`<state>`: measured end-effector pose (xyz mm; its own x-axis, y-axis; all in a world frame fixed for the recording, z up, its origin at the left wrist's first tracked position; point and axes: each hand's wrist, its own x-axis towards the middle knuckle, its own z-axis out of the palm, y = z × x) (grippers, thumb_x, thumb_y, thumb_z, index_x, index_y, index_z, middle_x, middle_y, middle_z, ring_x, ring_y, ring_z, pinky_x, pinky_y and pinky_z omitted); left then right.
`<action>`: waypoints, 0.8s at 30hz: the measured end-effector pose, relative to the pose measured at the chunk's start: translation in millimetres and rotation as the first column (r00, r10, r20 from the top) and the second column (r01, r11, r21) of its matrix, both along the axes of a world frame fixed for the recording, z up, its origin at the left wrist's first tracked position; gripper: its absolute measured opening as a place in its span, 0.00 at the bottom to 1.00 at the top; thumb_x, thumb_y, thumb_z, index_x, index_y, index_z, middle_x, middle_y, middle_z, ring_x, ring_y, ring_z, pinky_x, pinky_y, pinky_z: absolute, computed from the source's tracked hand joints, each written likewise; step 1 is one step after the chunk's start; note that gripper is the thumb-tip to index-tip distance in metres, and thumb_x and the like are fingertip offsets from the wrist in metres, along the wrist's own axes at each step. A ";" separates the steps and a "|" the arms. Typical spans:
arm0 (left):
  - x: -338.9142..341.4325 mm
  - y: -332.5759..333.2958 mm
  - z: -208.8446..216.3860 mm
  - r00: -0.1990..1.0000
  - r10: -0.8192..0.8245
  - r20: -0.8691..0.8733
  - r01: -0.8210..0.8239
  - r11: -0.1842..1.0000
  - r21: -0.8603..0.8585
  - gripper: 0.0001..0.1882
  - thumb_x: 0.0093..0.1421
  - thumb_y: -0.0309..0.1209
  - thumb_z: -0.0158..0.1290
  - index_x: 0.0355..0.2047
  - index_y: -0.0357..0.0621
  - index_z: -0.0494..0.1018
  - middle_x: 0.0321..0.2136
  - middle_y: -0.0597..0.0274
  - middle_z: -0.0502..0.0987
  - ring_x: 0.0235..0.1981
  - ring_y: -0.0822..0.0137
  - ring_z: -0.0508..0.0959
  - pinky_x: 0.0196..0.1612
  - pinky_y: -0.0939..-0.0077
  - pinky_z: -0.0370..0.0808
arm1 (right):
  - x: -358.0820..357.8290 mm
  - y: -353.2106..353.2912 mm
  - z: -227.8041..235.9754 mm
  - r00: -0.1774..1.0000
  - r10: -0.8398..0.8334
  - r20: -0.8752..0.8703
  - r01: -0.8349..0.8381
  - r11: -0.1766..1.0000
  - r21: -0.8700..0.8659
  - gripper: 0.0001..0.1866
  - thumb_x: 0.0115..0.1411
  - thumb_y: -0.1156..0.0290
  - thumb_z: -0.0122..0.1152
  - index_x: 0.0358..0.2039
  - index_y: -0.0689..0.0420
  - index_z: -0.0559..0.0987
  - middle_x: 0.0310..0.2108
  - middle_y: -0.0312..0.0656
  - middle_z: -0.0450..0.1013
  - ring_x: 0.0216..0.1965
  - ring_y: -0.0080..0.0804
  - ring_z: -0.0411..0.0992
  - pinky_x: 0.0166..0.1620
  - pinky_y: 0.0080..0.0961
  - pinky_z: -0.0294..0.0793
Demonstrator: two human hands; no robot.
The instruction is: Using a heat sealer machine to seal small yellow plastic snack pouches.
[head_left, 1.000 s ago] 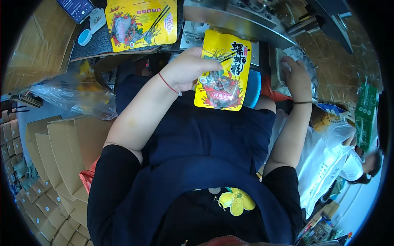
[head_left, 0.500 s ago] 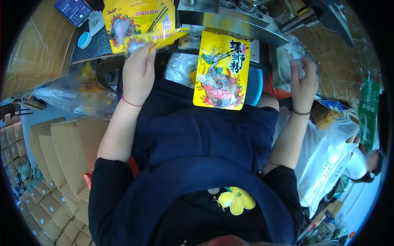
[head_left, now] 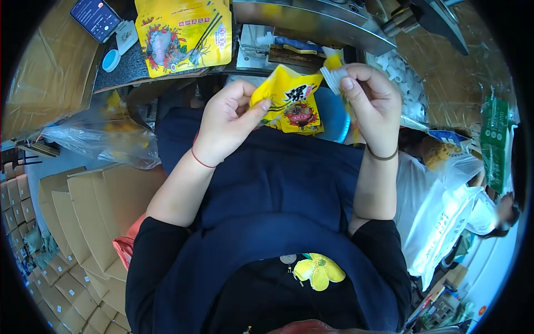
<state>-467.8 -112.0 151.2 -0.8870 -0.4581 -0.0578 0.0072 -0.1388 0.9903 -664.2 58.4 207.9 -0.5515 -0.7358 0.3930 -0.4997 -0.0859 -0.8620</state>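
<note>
My left hand (head_left: pixel 231 119) is closed on the left edge of a yellow printed pouch (head_left: pixel 286 92), thumb on top, and holds it tilted over my lap. Close to the pouch's right corner, my right hand (head_left: pixel 375 103) pinches a small white ribbed plastic piece (head_left: pixel 332 79) between thumb and fingers. I cannot tell whether the piece touches the pouch. Below them a blue basin (head_left: pixel 340 125) shows, with another yellow pouch (head_left: pixel 303 118) at its left side. A flat stack of yellow pouches (head_left: pixel 186 39) lies on the dark tabletop at the far left.
A metal machine (head_left: pixel 311 22) spans the far edge. Many white plastic pieces (head_left: pixel 403 83) fill a container at right. A phone (head_left: pixel 95 19) and a round lid (head_left: pixel 111 60) sit at the far left. Cardboard boxes (head_left: pixel 119 206) stand left; another person (head_left: pixel 439 206) is at right.
My left hand has come from the stack to the middle with a pouch. My right hand has moved inward and now holds a white piece. The pouch hanging at the machine has dropped lower.
</note>
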 end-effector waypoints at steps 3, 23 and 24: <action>-4.6 9.8 2.0 0.996 -0.083 -0.038 0.081 0.996 -0.040 0.06 0.65 0.23 0.57 0.39 0.37 0.71 0.31 0.66 0.78 0.33 0.80 0.76 0.38 0.83 0.75 | 7.3 -1.8 1.1 0.966 0.012 0.258 0.012 0.996 -0.089 0.07 0.62 0.72 0.66 0.37 0.63 0.81 0.36 0.38 0.79 0.37 0.21 0.75 0.42 0.19 0.74; -15.0 41.6 1.3 0.974 -0.225 0.008 0.221 0.963 0.153 0.10 0.67 0.31 0.56 0.41 0.37 0.74 0.34 0.62 0.82 0.34 0.78 0.79 0.37 0.82 0.77 | 0.1 15.2 18.5 0.997 0.078 -0.007 -0.074 0.969 0.235 0.08 0.64 0.72 0.62 0.33 0.64 0.79 0.31 0.38 0.76 0.32 0.21 0.72 0.37 0.19 0.71; -15.1 42.9 -0.2 0.975 -0.218 -0.041 0.222 0.965 0.142 0.11 0.67 0.32 0.56 0.43 0.37 0.74 0.35 0.62 0.82 0.36 0.78 0.79 0.40 0.82 0.77 | -3.7 16.9 16.6 0.997 0.081 0.017 -0.082 0.970 0.230 0.09 0.63 0.70 0.64 0.31 0.64 0.79 0.27 0.38 0.75 0.30 0.22 0.72 0.35 0.21 0.71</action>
<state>-482.9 -69.1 151.0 -0.9669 -0.2399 -0.0863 -0.0157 -0.2818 0.9593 -668.0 75.2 224.5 -0.4882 -0.8487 0.2036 -0.4925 0.0753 -0.8671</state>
